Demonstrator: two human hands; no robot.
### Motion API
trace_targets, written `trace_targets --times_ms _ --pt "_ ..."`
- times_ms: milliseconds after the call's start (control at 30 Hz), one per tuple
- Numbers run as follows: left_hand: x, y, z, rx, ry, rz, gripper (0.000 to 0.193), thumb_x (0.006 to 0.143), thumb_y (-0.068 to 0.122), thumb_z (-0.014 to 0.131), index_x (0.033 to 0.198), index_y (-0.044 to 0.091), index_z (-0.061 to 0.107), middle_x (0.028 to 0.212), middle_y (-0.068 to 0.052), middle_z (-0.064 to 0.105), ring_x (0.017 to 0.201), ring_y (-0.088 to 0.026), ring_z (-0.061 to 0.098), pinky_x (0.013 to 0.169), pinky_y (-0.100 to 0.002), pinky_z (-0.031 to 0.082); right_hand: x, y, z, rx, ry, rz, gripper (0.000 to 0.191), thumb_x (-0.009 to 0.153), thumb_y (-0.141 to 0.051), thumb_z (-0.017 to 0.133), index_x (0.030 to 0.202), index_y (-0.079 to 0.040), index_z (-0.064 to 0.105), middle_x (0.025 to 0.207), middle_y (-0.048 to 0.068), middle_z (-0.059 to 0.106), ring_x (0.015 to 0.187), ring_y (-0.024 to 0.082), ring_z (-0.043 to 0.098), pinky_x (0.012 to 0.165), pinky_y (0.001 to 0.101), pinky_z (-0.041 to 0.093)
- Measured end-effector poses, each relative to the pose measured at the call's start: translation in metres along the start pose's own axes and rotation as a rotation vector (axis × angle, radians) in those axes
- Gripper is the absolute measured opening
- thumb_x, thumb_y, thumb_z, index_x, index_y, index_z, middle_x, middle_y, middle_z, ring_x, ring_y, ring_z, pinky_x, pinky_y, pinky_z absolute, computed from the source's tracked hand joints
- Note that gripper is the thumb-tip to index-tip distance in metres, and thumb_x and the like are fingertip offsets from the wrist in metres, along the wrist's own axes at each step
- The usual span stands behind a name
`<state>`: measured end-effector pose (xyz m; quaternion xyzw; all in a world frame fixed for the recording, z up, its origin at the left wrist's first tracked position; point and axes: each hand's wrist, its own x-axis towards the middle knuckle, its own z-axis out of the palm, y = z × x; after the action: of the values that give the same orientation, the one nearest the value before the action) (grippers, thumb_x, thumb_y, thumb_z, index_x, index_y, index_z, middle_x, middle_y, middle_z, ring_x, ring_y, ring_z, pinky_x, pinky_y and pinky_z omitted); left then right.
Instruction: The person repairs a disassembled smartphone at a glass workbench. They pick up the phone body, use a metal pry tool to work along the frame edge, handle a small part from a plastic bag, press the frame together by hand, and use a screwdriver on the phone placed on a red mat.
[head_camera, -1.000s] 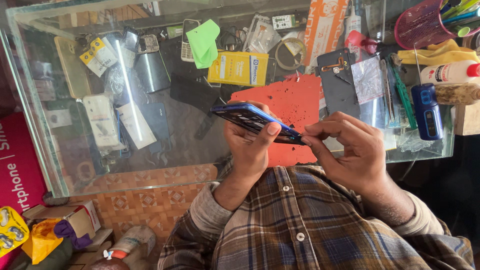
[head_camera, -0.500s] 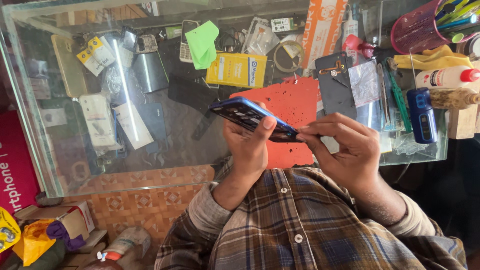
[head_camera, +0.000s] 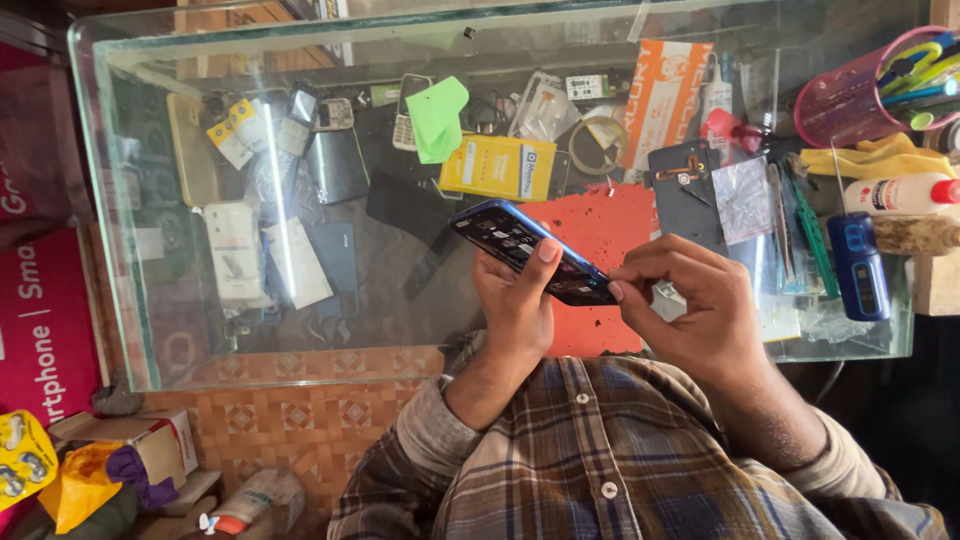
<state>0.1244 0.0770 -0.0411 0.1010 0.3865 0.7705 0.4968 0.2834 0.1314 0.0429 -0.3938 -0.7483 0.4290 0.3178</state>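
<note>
Head view: left hand clamps an opened blue smartphone tilted above the glass counter; right hand pinches its lower end. Slipping seems possible, since only fingertips hold it over hard glass.

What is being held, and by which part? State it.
A phone: the left hand grips its middle, thumb on top; the right hand pinches its near end.
</note>
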Motion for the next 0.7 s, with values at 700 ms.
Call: trace_targets --times_ms 700 --pt "-0.01 0.004 0.002 0.081 -0.004 0.035 0.035 0.09 0.004 0.084 0.115 0.0 0.06 0.105 -0.006 0.069 0.095 -0.01 0.065 0.089 -0.028 0.053 -0.008 0.0 0.01 -0.058 0.094 -0.025 0.012 0.084 0.007 0.075 0.088 0.0 0.065 0.091 0.007 0.069 0.078 0.013 0.069 0.07 0.0261 0.054"
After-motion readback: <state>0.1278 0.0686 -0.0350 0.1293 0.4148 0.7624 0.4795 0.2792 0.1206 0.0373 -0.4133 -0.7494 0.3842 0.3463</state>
